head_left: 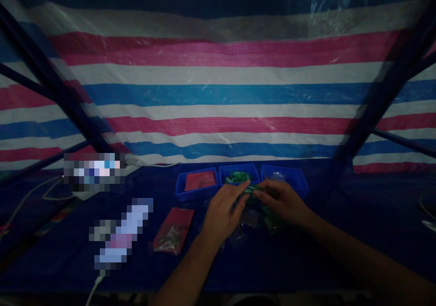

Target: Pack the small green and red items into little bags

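My left hand [223, 210] and my right hand [282, 200] meet just in front of the blue bins, fingertips pinched on a small green packet [251, 189]. Its contents are too dark to make out. Under and beside my hands lie more green packets [271, 222] and small clear packets [250, 218]. The middle blue bin [238, 166] holds several green packets [237, 177]. Pink packets [200, 180] fill the left blue bin [196, 196]. Clear packets [274, 176] sit in the right blue bin [299, 179], partly hidden by my right hand.
A pink bag with a clear front [173, 231] lies left of my left hand. Farther left are a blurred-out device with a white cable [98, 279] and a power strip [88, 192]. Dark metal posts [374, 111] and a striped tarp [218, 95] bound the dark blue table [272, 269].
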